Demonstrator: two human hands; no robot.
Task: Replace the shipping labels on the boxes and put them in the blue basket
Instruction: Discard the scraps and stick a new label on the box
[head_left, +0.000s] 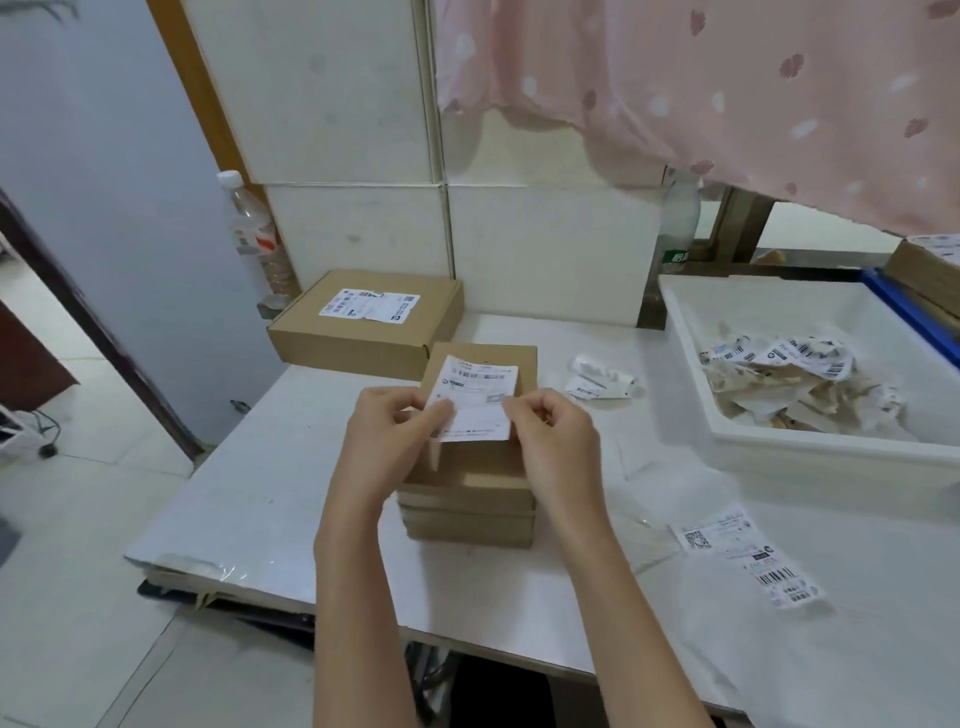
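**White label held above the box stack**

White paper, a shipping label, was pinched at its lower corners by both hands: the left hand gripped the lower left edge between thumb and fingers, and the right hand gripped the lower right edge the same way. Each grip was narrow and closed on the label. Directly beneath the grip stood a stack of brown cardboard boxes on the white counter, the label's upper part lying over the top box. Nearer the person and to the right of the grip lay a loose label, flat on the counter. Just right of the grip and slightly beyond it sat a crumpled scrap. Farther right, a white tray held torn label backings. Beyond the grip to the left rested a larger labelled box. At the far right edge, part of the blue basket showed behind the tray.
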